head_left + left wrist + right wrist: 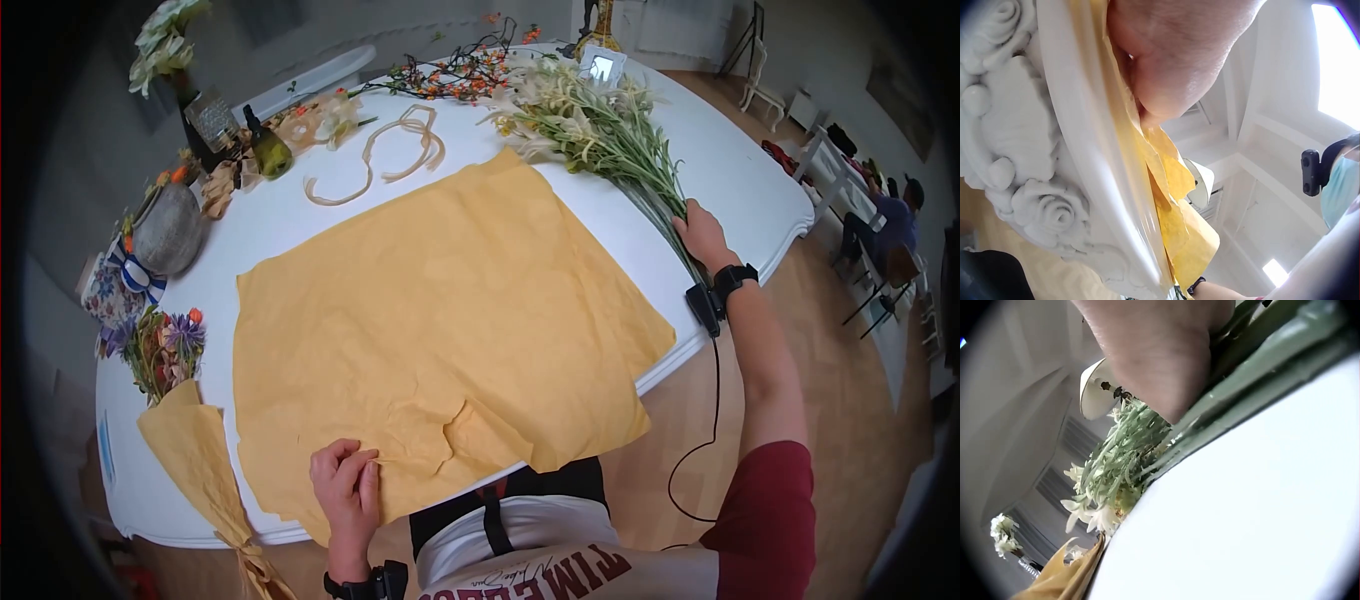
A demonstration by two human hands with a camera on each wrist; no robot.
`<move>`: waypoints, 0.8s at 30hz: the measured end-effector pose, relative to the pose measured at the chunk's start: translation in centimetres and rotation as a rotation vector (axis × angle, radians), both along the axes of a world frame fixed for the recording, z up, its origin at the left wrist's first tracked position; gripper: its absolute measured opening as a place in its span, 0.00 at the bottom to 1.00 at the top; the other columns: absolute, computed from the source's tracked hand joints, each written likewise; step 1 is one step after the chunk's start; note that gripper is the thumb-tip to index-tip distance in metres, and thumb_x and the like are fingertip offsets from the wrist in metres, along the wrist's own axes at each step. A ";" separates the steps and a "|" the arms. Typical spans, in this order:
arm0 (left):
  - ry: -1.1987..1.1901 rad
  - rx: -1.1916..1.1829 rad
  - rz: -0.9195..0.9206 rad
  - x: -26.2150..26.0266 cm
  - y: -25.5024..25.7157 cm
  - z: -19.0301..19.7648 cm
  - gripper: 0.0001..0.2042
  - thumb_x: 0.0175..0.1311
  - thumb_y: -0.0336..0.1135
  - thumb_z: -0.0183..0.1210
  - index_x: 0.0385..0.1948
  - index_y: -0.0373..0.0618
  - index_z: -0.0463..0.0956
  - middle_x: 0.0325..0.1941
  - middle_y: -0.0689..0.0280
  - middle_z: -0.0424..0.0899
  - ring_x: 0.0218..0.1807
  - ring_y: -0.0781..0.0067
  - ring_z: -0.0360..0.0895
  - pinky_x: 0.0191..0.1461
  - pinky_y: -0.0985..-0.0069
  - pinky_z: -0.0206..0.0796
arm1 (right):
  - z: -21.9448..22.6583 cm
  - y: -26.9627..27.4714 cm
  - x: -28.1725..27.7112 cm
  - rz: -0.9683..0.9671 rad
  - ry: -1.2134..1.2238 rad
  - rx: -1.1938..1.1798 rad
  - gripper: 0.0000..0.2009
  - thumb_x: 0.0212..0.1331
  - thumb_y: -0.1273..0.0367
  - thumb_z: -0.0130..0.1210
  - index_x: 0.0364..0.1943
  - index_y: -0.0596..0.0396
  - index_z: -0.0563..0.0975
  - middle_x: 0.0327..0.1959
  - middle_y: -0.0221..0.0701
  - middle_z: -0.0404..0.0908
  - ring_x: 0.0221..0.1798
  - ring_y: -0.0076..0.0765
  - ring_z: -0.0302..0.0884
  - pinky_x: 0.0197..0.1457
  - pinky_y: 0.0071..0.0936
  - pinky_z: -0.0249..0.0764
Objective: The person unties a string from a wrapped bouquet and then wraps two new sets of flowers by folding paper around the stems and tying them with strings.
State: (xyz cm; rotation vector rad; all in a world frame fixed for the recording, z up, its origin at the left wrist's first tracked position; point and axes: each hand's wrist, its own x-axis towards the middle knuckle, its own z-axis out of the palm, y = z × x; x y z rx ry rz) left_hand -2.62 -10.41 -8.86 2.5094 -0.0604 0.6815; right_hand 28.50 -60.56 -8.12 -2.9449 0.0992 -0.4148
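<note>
A large sheet of crumpled yellow-orange wrapping paper lies flat across the white oval table. At six o'clock the left hand pins the sheet's near edge, fingers bent and pinching a fold. At two o'clock the right hand curls round the green stems of a bunch of pale cream lilies, still resting on the table. The step looks like fetching the flowers; next, lifting them clear and laying them diagonally on the paper.
</note>
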 end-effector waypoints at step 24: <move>0.126 0.159 -0.179 -3.1 -1.6 3.1 0.14 0.49 0.39 0.62 0.36 0.44 0.77 0.46 0.58 0.73 0.49 0.55 0.68 0.53 0.62 0.56 | 4.9 18.5 -5.0 0.551 -0.002 0.215 0.25 0.50 0.69 0.52 0.56 0.56 0.65 0.46 0.48 0.75 0.48 0.53 0.73 0.50 0.41 0.69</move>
